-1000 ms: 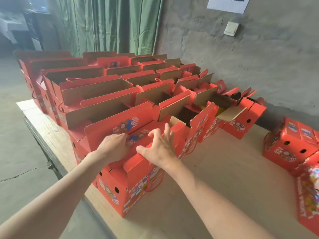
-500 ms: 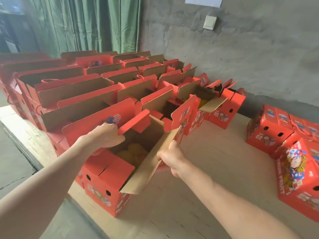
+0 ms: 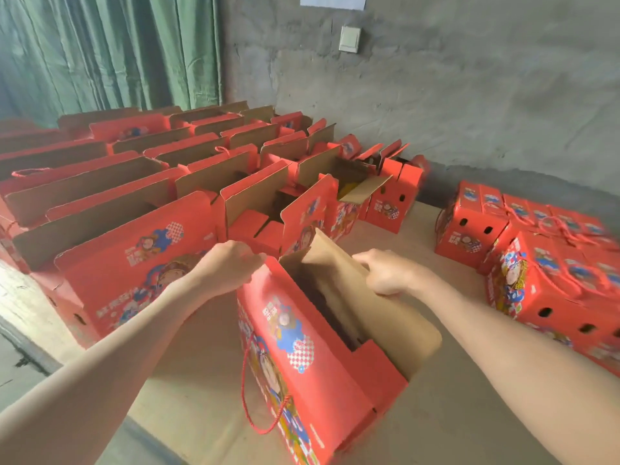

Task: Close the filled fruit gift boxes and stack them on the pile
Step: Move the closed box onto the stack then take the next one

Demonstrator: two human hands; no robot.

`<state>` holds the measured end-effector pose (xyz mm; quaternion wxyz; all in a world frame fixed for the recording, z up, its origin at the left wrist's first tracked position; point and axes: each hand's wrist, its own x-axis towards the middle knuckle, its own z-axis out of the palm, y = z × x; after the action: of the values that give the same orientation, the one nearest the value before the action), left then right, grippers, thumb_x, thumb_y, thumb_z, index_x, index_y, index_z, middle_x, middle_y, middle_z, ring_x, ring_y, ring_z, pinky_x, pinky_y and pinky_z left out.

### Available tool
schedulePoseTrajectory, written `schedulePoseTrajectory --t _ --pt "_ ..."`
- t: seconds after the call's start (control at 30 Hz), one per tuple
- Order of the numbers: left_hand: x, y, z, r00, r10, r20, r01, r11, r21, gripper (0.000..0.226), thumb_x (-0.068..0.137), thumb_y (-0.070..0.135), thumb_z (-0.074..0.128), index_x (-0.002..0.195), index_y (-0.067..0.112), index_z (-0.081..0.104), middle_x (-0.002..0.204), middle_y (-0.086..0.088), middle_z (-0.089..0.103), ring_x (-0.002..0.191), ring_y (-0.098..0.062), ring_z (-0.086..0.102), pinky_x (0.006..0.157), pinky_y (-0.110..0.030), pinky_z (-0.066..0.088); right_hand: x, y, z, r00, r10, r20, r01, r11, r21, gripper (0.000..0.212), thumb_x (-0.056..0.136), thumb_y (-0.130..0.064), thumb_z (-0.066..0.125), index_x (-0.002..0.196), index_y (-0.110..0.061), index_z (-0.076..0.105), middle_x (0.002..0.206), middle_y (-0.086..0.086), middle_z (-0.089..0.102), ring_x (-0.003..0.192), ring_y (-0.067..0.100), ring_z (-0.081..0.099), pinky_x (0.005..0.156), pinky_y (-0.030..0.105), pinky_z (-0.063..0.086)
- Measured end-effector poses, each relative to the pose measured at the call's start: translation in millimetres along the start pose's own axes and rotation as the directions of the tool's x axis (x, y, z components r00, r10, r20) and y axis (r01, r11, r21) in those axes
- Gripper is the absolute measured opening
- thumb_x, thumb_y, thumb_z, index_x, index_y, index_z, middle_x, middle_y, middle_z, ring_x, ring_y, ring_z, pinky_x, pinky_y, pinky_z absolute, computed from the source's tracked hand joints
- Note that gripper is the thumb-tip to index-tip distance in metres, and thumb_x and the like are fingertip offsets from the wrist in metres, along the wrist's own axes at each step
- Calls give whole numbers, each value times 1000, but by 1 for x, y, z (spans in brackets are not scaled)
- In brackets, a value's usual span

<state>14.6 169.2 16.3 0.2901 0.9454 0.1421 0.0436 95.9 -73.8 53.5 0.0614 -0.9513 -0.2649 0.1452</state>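
A red fruit gift box (image 3: 312, 360) with a cartoon print and a red rope handle stands open in front of me, apart from the rows. My left hand (image 3: 231, 265) grips the far top corner of its red printed side flap. My right hand (image 3: 385, 271) holds the brown inner face of the opposite flap (image 3: 339, 273), which stands raised. The inside of the box is dark and its contents are hidden. The pile of closed red boxes (image 3: 543, 263) sits at the right.
Rows of several open red boxes (image 3: 141, 203) fill the plywood table (image 3: 453, 414) to the left and back. The table's left edge (image 3: 20, 310) drops to a concrete floor. A grey wall and green curtain stand behind.
The box has been pulled out of the row toward me and turned. My left hand moved to its far corner, and my right hand raised the brown flap upright.
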Motion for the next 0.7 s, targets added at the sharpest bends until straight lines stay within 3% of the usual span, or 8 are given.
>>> schedulePoseTrajectory --t 0.17,0.3,0.37,0.43,0.5,0.57,0.63,0.7 --pt "-8 29 46 997 65 44 -59 990 -128 30 91 20 48 79 0 67 76 -10 70 74 -26 67 70 -33 55 -30 61 -4 993 8 -122 -28 985 -170 75 82 9 32 139 -38 43 130 5 59 92 27 59 47 22 31" --pt "-14 60 91 980 179 86 -162 971 -174 24 92 16 45 88 15 69 83 3 65 81 -19 61 64 -22 40 -60 104 -3 967 91 -238 -145 965 -219 82 84 8 26 135 -54 38 123 7 62 79 25 57 44 19 26" --pt "-19 78 113 963 231 141 -194 952 -238 31 92 14 44 93 34 68 87 14 61 84 -10 59 67 -20 41 -73 128 1 947 110 -300 -193 946 -260 83 85 9 25 136 -56 36 119 6 64 101 29 57 62 22 31" --pt "-24 98 133 941 281 190 -224 935 -276 34 93 17 42 91 41 66 89 21 59 87 -6 57 65 -16 42 -86 153 9 932 137 -336 -222 947 -232 80 87 10 27 137 -52 37 110 7 67 111 31 52 83 29 34" --pt "-28 114 152 927 318 201 -248 919 -307 30 95 17 41 100 28 68 95 14 64 89 -9 59 67 -17 45 -102 178 19 917 179 -357 -239 962 -132 67 92 5 37 138 -43 42 114 4 65 114 27 48 90 31 34" --pt "-29 122 164 927 317 200 -190 858 -478 29 99 12 38 106 15 66 102 -2 69 86 -14 63 71 -26 48 -124 207 25 877 268 -398 -268 962 57 48 91 -9 54 134 -30 50 126 1 59 120 24 47 94 33 37" --pt "-28 123 169 928 292 233 -36 689 -723 27 101 13 39 113 15 63 99 -1 72 83 -9 67 69 -21 51 -149 235 33 783 426 -453 -309 899 311 31 84 -14 66 114 -18 60 117 3 62 109 22 55 89 32 42" --pt "-23 123 176 937 255 239 56 567 -822 27 102 23 38 113 21 62 82 13 73 73 2 67 59 -10 49 -174 256 50 631 624 -462 -283 739 612 19 81 -9 69 97 -11 61 97 6 65 89 21 59 78 29 43"
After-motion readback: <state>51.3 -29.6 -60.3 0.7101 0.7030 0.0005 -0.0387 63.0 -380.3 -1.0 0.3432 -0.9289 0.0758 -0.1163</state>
